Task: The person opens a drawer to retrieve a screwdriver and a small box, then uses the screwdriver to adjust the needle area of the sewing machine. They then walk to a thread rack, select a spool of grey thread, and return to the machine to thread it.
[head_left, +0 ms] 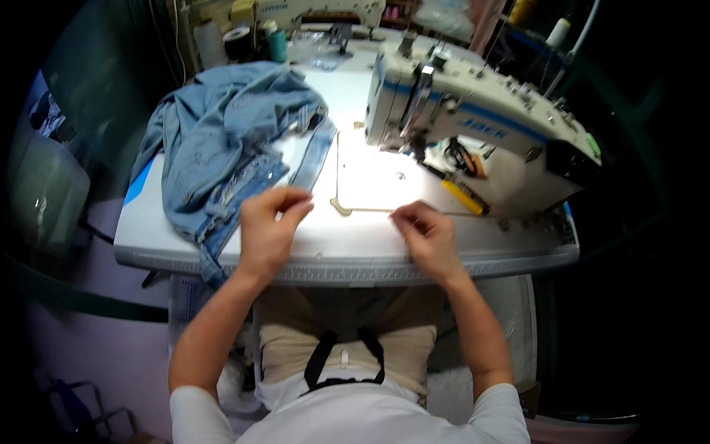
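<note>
My left hand (268,231) is raised over the front of the white sewing table, with thumb and forefinger brought together in a pinch. Whatever is between those fingertips is too small to make out. Close beside it on the left lies a heap of light-blue denim (222,126), frayed in places, one strip hanging over the front edge. My right hand (429,240) is also pinched, its fingertips near the front edge of the bright needle plate (370,181); what it holds, if anything, cannot be seen. Beyond it stands a white and blue sewing machine (473,111).
A yellow and black tool (464,196) lies under the machine arm, by a pair of dark-handled scissors (464,157). A ruler strip (347,272) runs along the table's front edge. Thread spools, including a teal one (276,44), stand at the back left.
</note>
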Motion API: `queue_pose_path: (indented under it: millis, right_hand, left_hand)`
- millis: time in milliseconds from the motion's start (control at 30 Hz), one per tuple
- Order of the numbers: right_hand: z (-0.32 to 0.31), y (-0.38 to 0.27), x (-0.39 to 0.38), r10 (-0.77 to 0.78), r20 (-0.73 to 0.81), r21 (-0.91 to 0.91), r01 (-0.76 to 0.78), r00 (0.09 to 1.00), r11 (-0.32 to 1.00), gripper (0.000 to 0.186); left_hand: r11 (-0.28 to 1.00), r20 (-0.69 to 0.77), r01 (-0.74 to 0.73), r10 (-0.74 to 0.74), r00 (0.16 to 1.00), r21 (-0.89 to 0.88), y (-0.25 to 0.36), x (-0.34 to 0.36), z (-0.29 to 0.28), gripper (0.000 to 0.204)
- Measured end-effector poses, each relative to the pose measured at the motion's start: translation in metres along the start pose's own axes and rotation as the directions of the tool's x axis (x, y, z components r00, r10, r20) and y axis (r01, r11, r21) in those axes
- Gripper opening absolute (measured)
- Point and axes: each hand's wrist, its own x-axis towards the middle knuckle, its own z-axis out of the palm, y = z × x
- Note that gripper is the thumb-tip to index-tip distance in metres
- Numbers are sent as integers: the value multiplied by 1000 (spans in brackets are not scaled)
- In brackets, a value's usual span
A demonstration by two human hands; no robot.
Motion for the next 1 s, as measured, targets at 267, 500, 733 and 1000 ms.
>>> queue_pose_path:
  millis: [267,500,733,1000]
  right_hand:
    - [-3,7,-2,112,-23,232,-104,993,967,7]
    - [-8,14,-1,135,-218,494,-10,967,870,9]
    - [-11,19,3,251,-298,678,19,921,735,11]
    - [-13,25,5,219,-283,673,31,934,739,12]
  left_hand:
    - [767,266,-529,459,848,362,-30,66,58,3]
    - [478,482,-769,600,639,425,-31,67,111,10]
    - [407,537,-694,442,719,594,-12,67,155,17]
    - [472,332,-701,646,688,535,-15,53,128,12]
